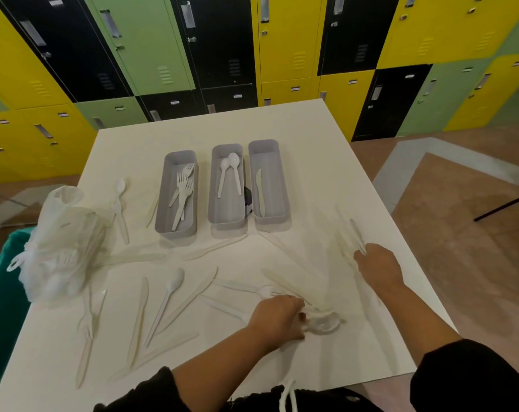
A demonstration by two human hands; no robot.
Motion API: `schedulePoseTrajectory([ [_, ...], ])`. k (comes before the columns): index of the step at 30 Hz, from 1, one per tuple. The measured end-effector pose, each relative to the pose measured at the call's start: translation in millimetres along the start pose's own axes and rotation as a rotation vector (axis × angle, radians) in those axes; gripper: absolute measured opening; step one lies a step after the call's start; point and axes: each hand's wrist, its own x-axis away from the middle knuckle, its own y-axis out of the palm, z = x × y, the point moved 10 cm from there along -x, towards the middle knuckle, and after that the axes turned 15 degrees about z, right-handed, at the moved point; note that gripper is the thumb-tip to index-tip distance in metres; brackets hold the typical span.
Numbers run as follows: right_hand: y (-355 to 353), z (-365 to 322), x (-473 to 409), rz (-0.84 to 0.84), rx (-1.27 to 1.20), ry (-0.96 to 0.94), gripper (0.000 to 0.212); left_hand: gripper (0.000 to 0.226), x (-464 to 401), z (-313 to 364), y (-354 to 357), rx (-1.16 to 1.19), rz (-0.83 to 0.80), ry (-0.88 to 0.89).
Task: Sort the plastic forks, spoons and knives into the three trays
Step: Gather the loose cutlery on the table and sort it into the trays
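While my left hand (277, 318) is curling over the table (311, 135), its fingers are pinching a clear, blurred piece of plastic (323, 321) just at their tips; I am guessing it is a spoon bowl, but I cannot tell for sure. Just beyond those fingers a white fork (261, 289) is lying flat, and off to their left a spoon (170, 292) and several pale knives are fanning out. These pieces are looking light, thin and slick, stiff enough to lift by one end but likely to snap if bent, so I am judging the handle near its middle to be the safest place to pinch, nails sliding under because they are lying flush.

Farther out, my right hand (377, 267) is resting palm down, its fingers reaching into a smeared cluster of knives (356, 236); whether they are gripping one I cannot tell.

Past both hands, the three trays are standing side by side: the left tray (163, 203) is holding forks, the middle tray (215, 203) two spoons, the right tray (282, 197) one knife. Far to my left a plastic bag (62, 248) is slumping with more cutlery inside.
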Motion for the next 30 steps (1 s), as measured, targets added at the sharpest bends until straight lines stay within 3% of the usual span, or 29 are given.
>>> schedulePoseTrajectory([
  [5,0.4,-0.9,3.9,-0.026,-0.113,0.057,0.023,0.025,-0.5,7.7,-3.0,0.012,0.047,0.091],
  [13,4.1,-9.4,3.1,-0.041,-0.148,0.051,0.023,0.024,-16.4,-6.5,-53.0,0.029,0.34,0.13],
  [16,9.1,-14.8,1.6,-0.059,-0.142,0.044,0.024,0.025,-23.2,-10.7,-54.5,0.013,0.283,0.107],
  [23,24.7,-34.1,-4.3,-0.12,-0.16,-0.005,0.024,0.024,-37.2,3.8,-32.0,-0.092,0.028,0.273],
  [27,26.9,-39.6,-9.3,-0.122,-0.136,-0.034,0.026,0.031,-44.5,6.3,-30.9,-0.059,0.084,0.268],
  [30,28.9,-37.5,-11.3,-0.148,-0.124,-0.025,0.024,0.017,-38.8,13.8,-23.0,-0.112,0.008,0.345],
])
